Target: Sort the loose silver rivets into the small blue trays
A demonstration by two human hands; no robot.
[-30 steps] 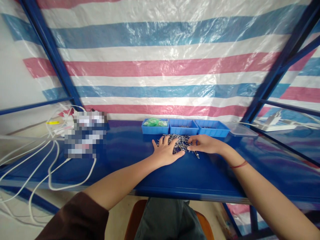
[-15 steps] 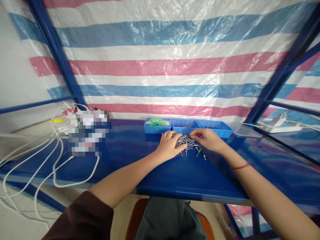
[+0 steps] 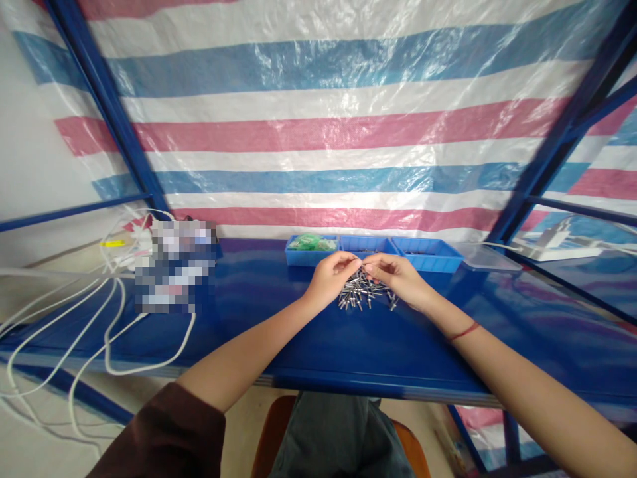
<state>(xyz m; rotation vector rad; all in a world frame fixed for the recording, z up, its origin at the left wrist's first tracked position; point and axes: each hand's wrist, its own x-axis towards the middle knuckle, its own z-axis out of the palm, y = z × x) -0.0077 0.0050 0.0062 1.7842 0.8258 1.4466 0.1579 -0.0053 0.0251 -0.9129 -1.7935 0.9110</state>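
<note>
A loose pile of small silvery metal pins [image 3: 359,292], which look like blind rivets, lies on the blue tabletop [image 3: 318,358]. Just above its far side, my left hand [image 3: 332,273] and my right hand [image 3: 393,273] meet, fingertips almost touching. Thumb and fingers are pinched together on both hands. Whatever sits between the tips is too small and too covered to make out. Part of the pile is hidden behind the hands.
Behind the hands stands a row of joined blue bins [image 3: 428,264]; the left one holds a green plastic bag [image 3: 311,243], the others small dark pieces. White cables [image 3: 149,367] loop over the left side. A clear plastic lid [image 3: 492,257] lies right of the bins.
My left hand has risen off the pile and closed from spread fingers into a pinch. My right hand has moved left to meet it. More of the pile's near side shows.
</note>
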